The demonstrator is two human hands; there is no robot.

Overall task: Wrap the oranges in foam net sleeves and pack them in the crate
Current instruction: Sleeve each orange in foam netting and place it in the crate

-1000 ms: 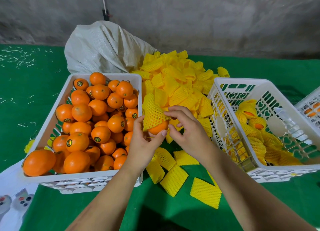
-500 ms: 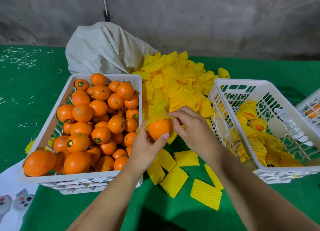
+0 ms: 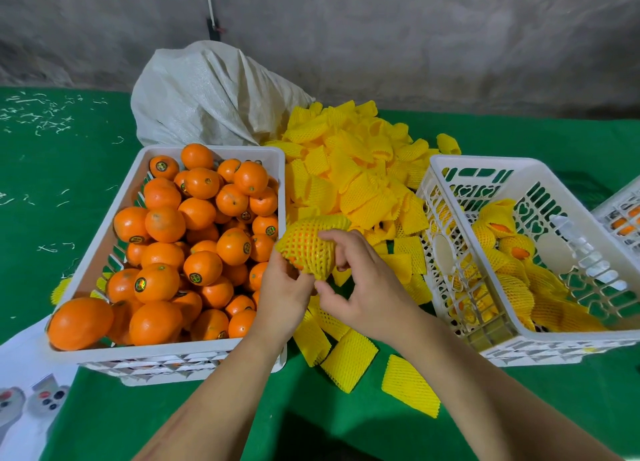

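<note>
An orange in a yellow foam net sleeve (image 3: 309,244) sits between my hands above the table's middle. My left hand (image 3: 283,294) grips it from below. My right hand (image 3: 360,287) pinches the sleeve's lower edge with thumb and fingers. The sleeve covers nearly all of the fruit. A white crate of bare oranges (image 3: 166,351) stands at the left. A second white crate (image 3: 533,346) at the right holds several wrapped oranges (image 3: 516,249). A heap of loose yellow sleeves (image 3: 349,169) lies between the two crates.
A pale woven sack (image 3: 207,93) lies behind the left crate. Flat sleeves (image 3: 349,360) lie on the green cloth (image 3: 554,408) near my forearms. Part of a third crate (image 3: 623,214) shows at the right edge. White printed paper (image 3: 24,391) covers the near left corner.
The sleeve has gone from a cap on top of the orange to covering almost all of it. My right hand moved down to the sleeve's lower edge.
</note>
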